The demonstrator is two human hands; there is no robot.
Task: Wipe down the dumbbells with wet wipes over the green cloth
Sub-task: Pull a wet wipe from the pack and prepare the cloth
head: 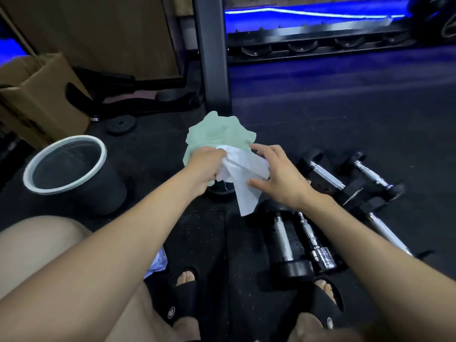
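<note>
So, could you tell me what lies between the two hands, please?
In the head view, a white wipe hangs between them: the left hand grips it, the right hand reaches toward it.

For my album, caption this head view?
Left hand grips white wipe over green cloth; dumbbells wait.

Dim room; a blue light strip (308, 12) glows at the top, edges bend with wide-angle distortion, lower corners blur.

White-rimmed bin (64, 164), cardboard box (37, 95), black rack (308, 40).
</note>
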